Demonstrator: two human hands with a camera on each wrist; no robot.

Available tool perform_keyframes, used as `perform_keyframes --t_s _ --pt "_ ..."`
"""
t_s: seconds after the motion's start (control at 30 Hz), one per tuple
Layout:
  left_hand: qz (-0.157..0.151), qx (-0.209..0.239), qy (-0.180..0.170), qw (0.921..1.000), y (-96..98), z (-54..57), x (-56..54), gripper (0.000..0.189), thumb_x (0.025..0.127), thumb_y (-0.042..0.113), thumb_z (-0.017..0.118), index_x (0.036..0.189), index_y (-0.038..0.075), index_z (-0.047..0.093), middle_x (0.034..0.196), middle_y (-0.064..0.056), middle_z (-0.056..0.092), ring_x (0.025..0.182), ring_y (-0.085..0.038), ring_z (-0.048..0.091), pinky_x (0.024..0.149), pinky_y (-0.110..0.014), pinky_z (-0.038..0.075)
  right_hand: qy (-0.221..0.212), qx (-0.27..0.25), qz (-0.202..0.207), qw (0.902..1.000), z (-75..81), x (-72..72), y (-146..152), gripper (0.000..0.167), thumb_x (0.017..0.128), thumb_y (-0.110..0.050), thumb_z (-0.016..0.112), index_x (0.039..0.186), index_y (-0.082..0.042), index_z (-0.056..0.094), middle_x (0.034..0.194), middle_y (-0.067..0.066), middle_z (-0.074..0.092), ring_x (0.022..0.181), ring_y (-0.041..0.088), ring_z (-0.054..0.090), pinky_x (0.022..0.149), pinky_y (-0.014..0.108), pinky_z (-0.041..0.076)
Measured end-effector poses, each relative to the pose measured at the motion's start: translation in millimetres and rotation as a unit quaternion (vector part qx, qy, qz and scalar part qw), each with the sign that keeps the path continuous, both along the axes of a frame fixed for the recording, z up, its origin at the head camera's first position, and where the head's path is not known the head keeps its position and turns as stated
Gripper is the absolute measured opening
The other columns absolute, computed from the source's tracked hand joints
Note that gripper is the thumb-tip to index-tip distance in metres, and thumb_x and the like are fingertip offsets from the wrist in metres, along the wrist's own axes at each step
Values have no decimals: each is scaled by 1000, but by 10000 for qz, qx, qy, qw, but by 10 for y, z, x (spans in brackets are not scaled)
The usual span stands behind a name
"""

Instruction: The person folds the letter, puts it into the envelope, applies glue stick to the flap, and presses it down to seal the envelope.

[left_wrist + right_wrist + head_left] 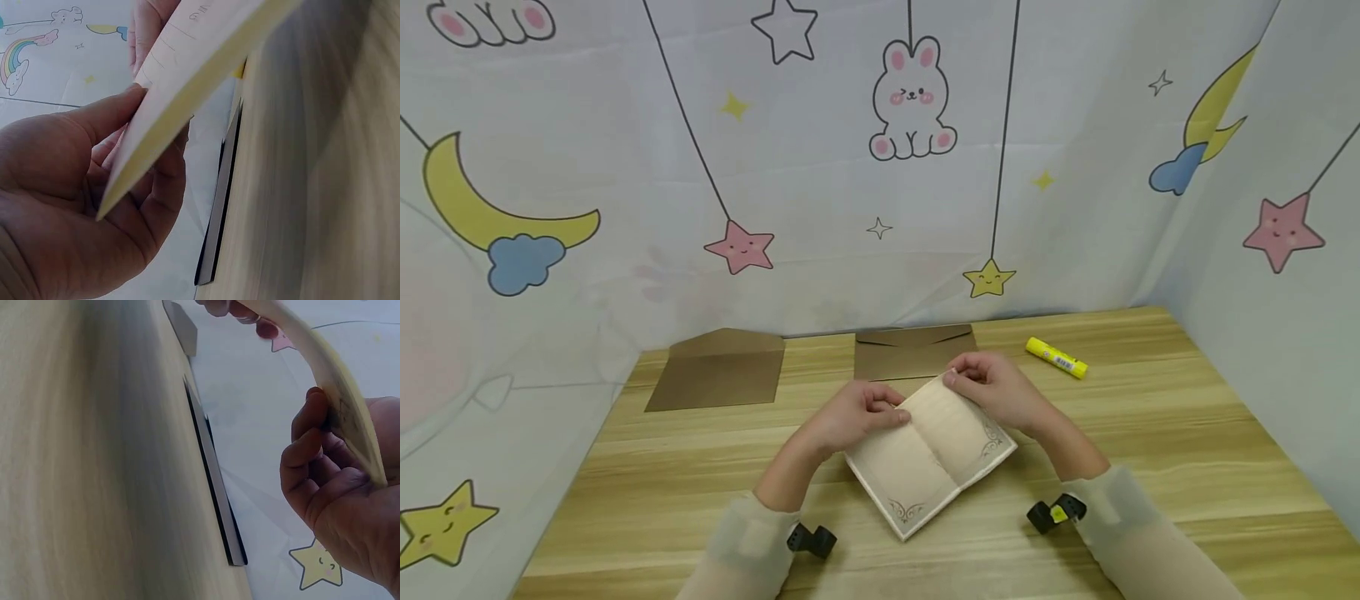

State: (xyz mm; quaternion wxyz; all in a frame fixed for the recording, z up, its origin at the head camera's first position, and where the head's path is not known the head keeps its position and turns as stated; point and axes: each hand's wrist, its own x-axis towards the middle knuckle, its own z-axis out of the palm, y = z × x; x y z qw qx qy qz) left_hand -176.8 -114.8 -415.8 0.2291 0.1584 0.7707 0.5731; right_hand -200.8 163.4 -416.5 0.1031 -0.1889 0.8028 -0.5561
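A cream sheet of letter paper (pixel 925 450) with scroll ornaments in its near corners and a crease across its middle is held tilted above the table. My left hand (pixel 861 415) pinches its far edge near the crease, thumb on the near face. At the far right corner, my right hand (pixel 996 387) pinches the same sheet between thumb and fingers. In the left wrist view, the letter paper (pixel 181 81) shows ruled lines and a little writing beside the left hand (pixel 81 187). It bows over the fingers of the right hand (pixel 337 481) in the right wrist view.
A brown envelope (pixel 718 379) with its flap raised lies at the back left of the wooden table (pixel 1150 433). Another brown envelope (pixel 910 354), flap folded down, lies behind the hands. A yellow glue stick (pixel 1057 357) lies to the right. Printed cloth walls stand behind and beside the table.
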Motion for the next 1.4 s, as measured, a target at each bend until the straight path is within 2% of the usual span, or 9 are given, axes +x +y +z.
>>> perform_keyframes --t_s 0.13,0.33,0.53,0.7,0.83,0.97,1.2,1.3,1.4 --pt "100 0 -55 9999 36 -23 20 19 103 22 73 100 3 73 74 -4 73 59 -15 68 53 -27 55 -46 15 -141 9999 3 6 -15 24 106 -26 70 116 -4 72 94 8 73 76 22 66 62 31 56" --pt "972 120 -204 9950 1 -36 -2 22 104 23 71 103 2 68 79 -4 71 65 -15 68 57 -28 55 -195 -24 -576 9981 -9 -32 33 41 105 -29 71 134 -2 64 106 12 73 85 22 67 70 32 59" --pt "1938 673 -405 9779 -44 -33 -40 24 106 23 69 108 0 68 87 -5 73 74 -14 67 65 -28 54 -831 -436 -762 9927 -22 -44 46 52 105 -24 72 143 5 53 105 15 73 84 24 69 75 37 62" --pt "2427 1119 -618 9616 -27 -47 -56 20 106 21 69 107 2 66 87 -3 71 72 -13 67 64 -27 56 -1311 -804 -668 9858 -30 -11 -8 47 104 -20 72 138 7 55 99 11 76 82 23 70 74 34 61" --pt "2536 1325 -727 9554 -4 -66 -69 17 106 19 68 106 3 64 87 -3 72 71 -12 67 62 -26 56 -1424 -881 -557 9843 -46 7 -53 33 104 -17 72 123 7 61 91 6 75 75 18 65 69 29 58" --pt "2420 1321 -766 9582 -7 -69 -71 21 107 19 67 117 1 65 92 -6 74 71 -14 69 62 -27 56 -1371 -914 -658 9841 -62 7 -67 23 105 -15 69 114 6 63 87 6 72 71 15 61 66 27 57" --pt "2169 1533 -976 9591 -50 -62 -82 42 104 11 66 145 4 58 85 -7 75 62 -12 68 53 -23 52 -1366 -1221 -944 9785 -81 -14 -32 33 107 -14 66 133 7 61 101 10 77 76 14 66 68 29 59" --pt "2191 1678 -1170 9540 -57 -49 -88 42 105 9 65 146 6 57 79 -3 72 57 -10 66 51 -22 52 -1429 -1454 -939 9745 -96 -26 -21 34 107 -12 65 136 6 61 104 9 77 77 14 67 68 28 59" --pt "2232 1816 -1277 9492 -64 -40 -86 31 105 9 64 135 5 61 80 0 69 55 -9 63 51 -21 52 -1440 -1686 -888 9711 -103 -32 -21 27 106 -9 64 129 7 64 103 7 76 79 14 68 69 27 59"
